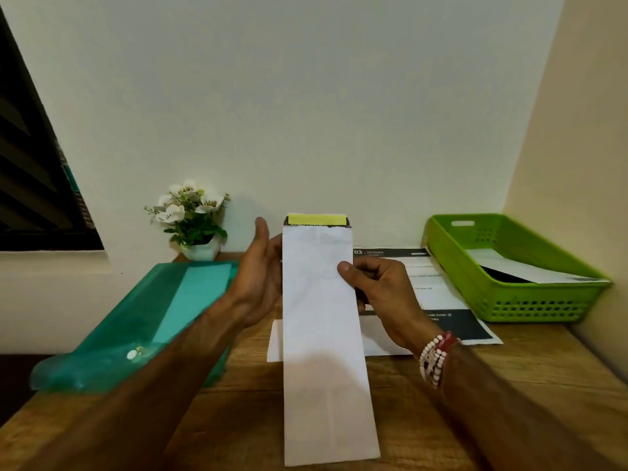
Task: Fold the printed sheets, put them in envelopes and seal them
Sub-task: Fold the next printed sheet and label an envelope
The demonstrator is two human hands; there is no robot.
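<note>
1. A wooden table (238,419) fills the foreground, and both forearms reach in over it.
2. A long white envelope (323,334) is held upright at the centre above the table, its lower end nearest the camera. A yellow strip edged in dark shows at its top.
3. The right hand (380,294), with a bead bracelet (433,360) on its wrist, grips the envelope's right edge. The thumb is on the front and the curled fingers are behind.
4. The left hand (258,283) is spread at the envelope's left edge, thumb up and fingers passing behind it. Whether they touch it cannot be told.
5. A white paper (275,341) lies flat under the envelope. The printed sheets (438,294) lie just right of it, with dark bands across them.
6. A teal folder (119,334) lies to the left.
7. A green basket (530,305) at the far right holds a sheet.
8. A potted flower (193,219) stands against the wall.
</note>
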